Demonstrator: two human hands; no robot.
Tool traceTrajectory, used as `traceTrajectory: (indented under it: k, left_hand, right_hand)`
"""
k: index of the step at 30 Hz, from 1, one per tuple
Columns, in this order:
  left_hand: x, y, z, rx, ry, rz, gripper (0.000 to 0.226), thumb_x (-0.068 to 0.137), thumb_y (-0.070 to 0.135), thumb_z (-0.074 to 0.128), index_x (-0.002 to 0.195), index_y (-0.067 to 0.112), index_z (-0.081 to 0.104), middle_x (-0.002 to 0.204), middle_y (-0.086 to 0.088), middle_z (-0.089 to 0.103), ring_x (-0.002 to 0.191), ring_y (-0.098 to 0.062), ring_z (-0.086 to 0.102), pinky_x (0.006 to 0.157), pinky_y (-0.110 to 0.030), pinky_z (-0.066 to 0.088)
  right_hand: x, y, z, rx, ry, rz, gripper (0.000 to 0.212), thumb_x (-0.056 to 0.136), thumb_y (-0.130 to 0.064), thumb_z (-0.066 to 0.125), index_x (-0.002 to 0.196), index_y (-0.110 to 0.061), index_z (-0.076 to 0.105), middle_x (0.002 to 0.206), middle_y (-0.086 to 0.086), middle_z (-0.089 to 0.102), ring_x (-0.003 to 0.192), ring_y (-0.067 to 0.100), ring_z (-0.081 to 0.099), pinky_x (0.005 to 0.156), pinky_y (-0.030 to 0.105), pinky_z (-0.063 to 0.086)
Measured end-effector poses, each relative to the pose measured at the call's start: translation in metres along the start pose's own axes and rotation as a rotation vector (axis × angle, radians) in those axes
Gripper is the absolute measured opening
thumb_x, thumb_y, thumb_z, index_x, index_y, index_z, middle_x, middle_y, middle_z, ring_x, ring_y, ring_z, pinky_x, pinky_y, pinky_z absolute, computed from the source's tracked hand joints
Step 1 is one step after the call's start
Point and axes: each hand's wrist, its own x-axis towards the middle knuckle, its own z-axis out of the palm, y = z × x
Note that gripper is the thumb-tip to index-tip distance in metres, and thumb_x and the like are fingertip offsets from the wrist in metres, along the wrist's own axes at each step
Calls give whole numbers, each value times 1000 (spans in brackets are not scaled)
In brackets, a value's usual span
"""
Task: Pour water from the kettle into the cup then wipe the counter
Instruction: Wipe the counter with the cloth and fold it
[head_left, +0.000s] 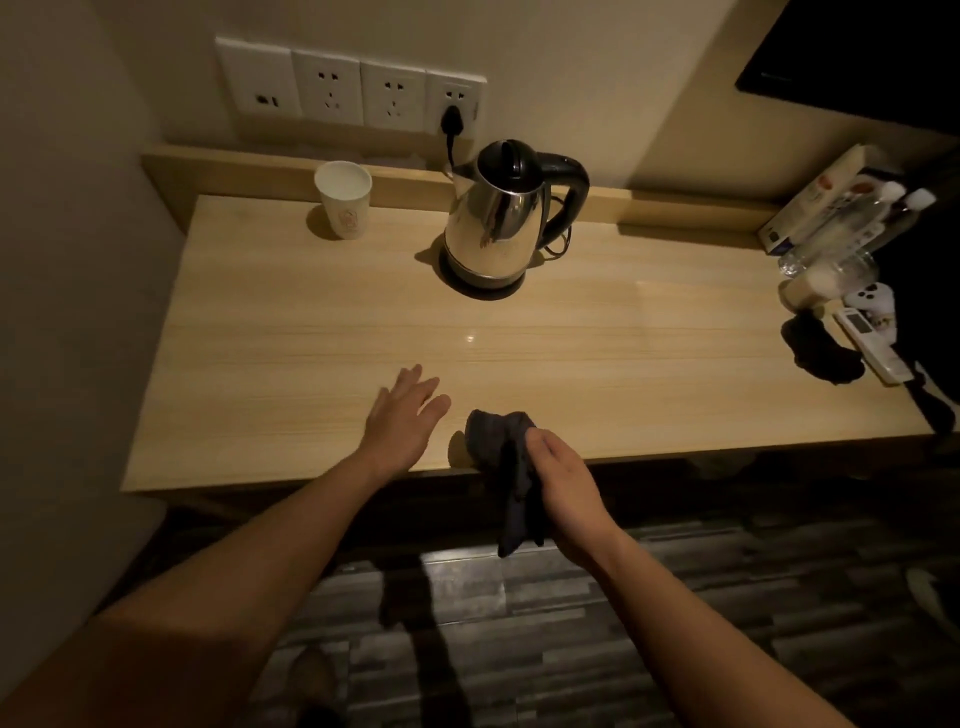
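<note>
The desk (291, 332) is a light wood-grain surface with a raised ledge along its rear edge, set against a plain wall in a dimly lit room; the floor (597, 613) below is dark plank-pattern. A row of wall outlets (348, 88) sits above the ledge, and a black plug (451, 122) occupies the rightmost outlet. The kettle (496, 223) stands upright on its round base near the rear centre of the desk, long axis vertical, spout pointing left toward the cup and black handle pointing right. The cup (343, 200), a white paper type, stands upright against the ledge, well left of the kettle, mouth facing up. The left hand (402, 415) lies over the front part of the desk with fingers spread and extended toward the rear, palm down; whether it touches the surface cannot be determined. The right hand (563, 488) is at the front edge of the desk, closed around a dark cloth (506, 457). The upper portion of the cloth is bunched on the desk edge, and the remainder hangs down in front of the desk, long axis roughly vertical. At the far right of the desk are clear bottles (831, 234), a carton (815, 202), a white remote control (867, 345) and a dark crumpled item (821, 353), grouped closely together.
</note>
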Motion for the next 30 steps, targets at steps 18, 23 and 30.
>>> traceTrajectory:
  k: [18, 23, 30]
  left_hand:
    - [-109, -4, -219, -979, 102, -264, 22, 103, 16, 60, 124, 15, 68, 122, -14, 75, 114, -34, 71, 97, -52, 58]
    - [-74, -11, -259, -883, 206, -249, 17, 105, 24, 59, 119, 29, 65, 126, -7, 72, 114, -30, 70, 99, -56, 58]
    - [13, -24, -288, -806, 313, -327, 28, 107, 29, 53, 135, 27, 56, 134, -6, 66, 106, -22, 67, 75, -36, 58]
  right_hand:
    - [-22, -146, 220, 411, -192, 304, 27, 107, -15, 46, 127, -14, 65, 118, 20, 75, 114, 43, 67, 89, 57, 58]
    - [26, -170, 255, 141, -120, 157, 24, 112, -27, 43, 127, -28, 62, 126, 6, 70, 112, 32, 67, 79, 49, 60]
    - [133, -186, 271, -93, -108, 76, 19, 111, -25, 48, 116, -16, 63, 121, 14, 70, 106, 30, 71, 89, 51, 63]
